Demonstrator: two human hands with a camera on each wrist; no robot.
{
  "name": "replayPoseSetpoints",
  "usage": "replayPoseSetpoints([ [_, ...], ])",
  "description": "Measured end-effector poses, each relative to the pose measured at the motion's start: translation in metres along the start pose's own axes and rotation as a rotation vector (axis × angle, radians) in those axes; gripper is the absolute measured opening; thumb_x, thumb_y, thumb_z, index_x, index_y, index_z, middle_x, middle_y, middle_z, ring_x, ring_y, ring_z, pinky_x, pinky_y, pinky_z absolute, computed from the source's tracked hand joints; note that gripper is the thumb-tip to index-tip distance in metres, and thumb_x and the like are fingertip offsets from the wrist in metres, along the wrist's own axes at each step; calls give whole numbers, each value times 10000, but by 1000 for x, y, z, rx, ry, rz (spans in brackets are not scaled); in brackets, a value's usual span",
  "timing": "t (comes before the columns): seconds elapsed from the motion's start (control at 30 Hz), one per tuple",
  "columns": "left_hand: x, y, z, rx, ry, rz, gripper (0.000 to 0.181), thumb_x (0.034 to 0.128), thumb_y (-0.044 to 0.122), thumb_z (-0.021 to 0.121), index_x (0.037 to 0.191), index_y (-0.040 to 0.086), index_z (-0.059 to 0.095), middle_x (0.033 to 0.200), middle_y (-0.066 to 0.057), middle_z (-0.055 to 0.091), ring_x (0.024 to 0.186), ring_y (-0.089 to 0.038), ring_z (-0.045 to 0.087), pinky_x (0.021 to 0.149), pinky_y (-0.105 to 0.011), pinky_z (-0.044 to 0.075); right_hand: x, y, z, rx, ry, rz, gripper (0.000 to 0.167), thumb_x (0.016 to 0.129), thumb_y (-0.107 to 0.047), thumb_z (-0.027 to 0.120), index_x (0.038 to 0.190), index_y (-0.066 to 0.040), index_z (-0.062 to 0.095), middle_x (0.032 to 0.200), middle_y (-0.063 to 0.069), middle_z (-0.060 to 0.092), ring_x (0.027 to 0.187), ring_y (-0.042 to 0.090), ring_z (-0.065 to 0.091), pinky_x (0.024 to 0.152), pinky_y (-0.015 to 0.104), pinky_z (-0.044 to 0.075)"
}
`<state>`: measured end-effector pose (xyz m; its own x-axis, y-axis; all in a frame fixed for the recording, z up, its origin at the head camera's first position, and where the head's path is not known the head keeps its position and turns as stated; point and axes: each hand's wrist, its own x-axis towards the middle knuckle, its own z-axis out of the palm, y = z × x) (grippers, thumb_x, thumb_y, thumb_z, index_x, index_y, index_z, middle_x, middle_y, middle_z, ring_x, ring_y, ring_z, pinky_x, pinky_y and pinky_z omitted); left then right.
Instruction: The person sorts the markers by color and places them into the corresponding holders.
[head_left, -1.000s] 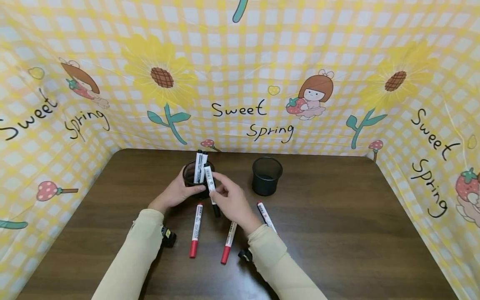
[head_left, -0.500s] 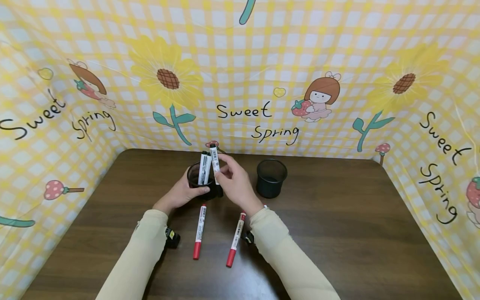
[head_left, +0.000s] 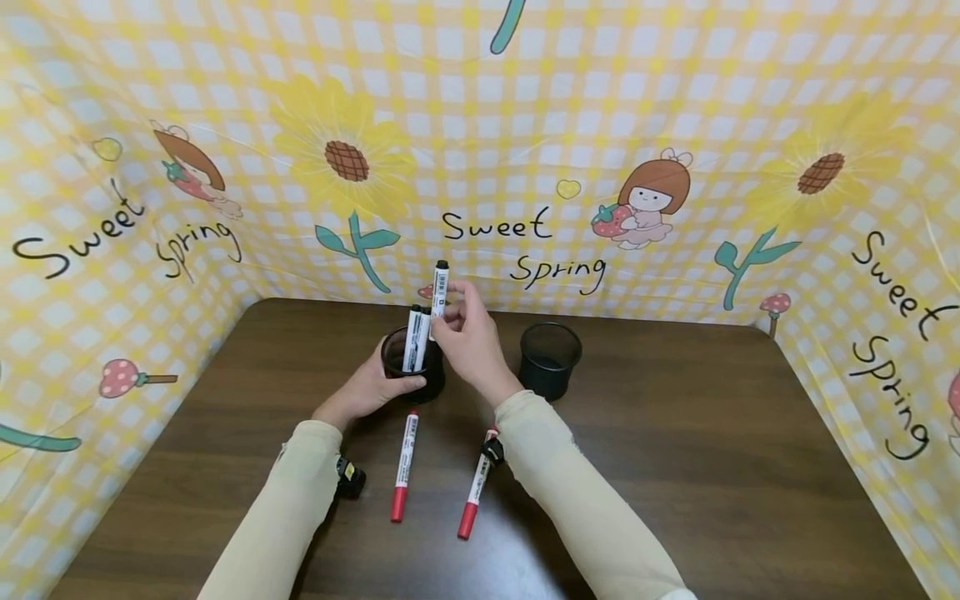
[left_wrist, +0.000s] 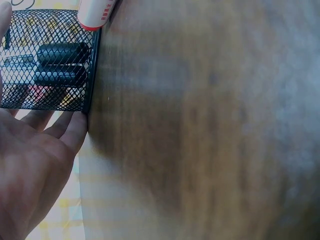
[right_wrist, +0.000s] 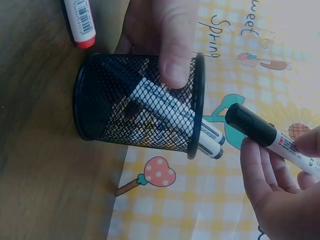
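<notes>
My left hand grips a black mesh pen cup around its side, thumb at the front. Two white markers stand leaning inside that cup, their dark caps at the bottom in the left wrist view. Between thumb and fingers, my right hand pinches another white marker. Its black cap points down towards the cup's mouth, with the marker apart from the rim in the right wrist view.
A second black mesh cup stands to the right. Nearer me lie a red-capped marker and another red-capped marker, partly under the right wrist. A checkered cloth walls the brown table at back and sides.
My right hand has raised the black-capped marker from in front of the cup to above its mouth, turning it more upright. A third red-tipped marker is now hidden by the right arm.
</notes>
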<state>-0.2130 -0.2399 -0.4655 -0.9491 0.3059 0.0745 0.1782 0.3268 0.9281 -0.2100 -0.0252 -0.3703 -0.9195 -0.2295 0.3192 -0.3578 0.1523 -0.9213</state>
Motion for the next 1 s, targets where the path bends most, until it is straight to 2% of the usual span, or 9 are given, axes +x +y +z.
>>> replayPoseSetpoints([
  [0.23,1,0,2,0,-1,-11,856,883,115,797,1540,34,254,1506,-214,378,1354,-336,376,1133,-528,251,2,11,8,-30,28,-5,360,960,-88,617,1281,-136,460,960,56,668,813,164,621,706,302,516],
  [0.5,-1,-1,2,7,1,-26,858,879,114,798,1535,53,249,1505,-179,381,1347,-310,383,1119,-502,273,-1,24,20,-93,47,-69,393,937,-50,617,1293,-130,469,949,52,649,822,142,636,735,279,533],
  [0.73,-1,-1,1,15,1,-25,884,872,167,816,1535,42,245,1509,-182,381,1350,-308,381,1121,-498,270,-1,25,22,-124,37,-44,396,931,-55,627,1292,-92,466,959,57,636,837,144,639,741,276,536],
  [1.0,-1,-1,0,13,7,-29,881,872,156,814,1533,40,243,1505,-181,387,1336,-302,398,1113,-491,287,2,25,26,-153,-3,-30,388,914,-25,626,1261,-94,465,968,53,656,854,138,644,770,263,530],
])
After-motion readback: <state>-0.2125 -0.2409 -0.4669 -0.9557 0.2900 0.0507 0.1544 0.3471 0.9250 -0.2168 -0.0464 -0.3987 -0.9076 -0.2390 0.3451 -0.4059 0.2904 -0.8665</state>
